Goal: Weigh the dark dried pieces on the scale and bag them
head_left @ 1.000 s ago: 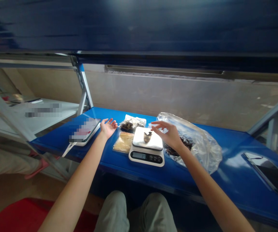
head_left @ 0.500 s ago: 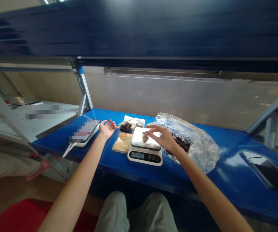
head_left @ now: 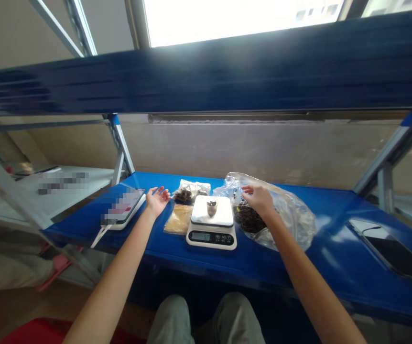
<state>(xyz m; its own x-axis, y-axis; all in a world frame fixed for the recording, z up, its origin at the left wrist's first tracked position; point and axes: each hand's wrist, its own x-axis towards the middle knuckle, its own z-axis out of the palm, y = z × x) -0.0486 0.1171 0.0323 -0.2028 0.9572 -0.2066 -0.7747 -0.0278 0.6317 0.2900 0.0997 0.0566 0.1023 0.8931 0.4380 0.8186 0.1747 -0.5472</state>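
Hovering at the open clear bag [head_left: 294, 217] is the right hand [head_left: 260, 201], over the dark dried pieces [head_left: 248, 219] inside it! Its fingers bend inward, tips grouped near the bag's mouth; whether they pinch a piece, I cannot tell from here. Across the blue table [head_left: 170, 260], the left hand [head_left: 157, 201] rests palm up, fingers loosely spread and slightly curled, holding nothing, just beside the phone [head_left: 132, 206].

Centre stage, between the 2 hands, sits the white scale [head_left: 211, 243], and standing upright on its plate is 1 small tan cup [head_left: 211, 209] with dark bits poking out at the top. No finger touches it. Digits are lit on the scale's display [head_left: 200, 236], too blurred to call for certain!

Just left of the scale lie 2 more packets: a flat zip bag [head_left: 178, 220] of yellowish contents in front, and a crumpled bag [head_left: 194, 187] with dark contents behind it. A white cable [head_left: 101, 235] trails from the phone's near end. Over on the far right lies a dark glossy device [head_left: 394, 251], well apart from the bag.
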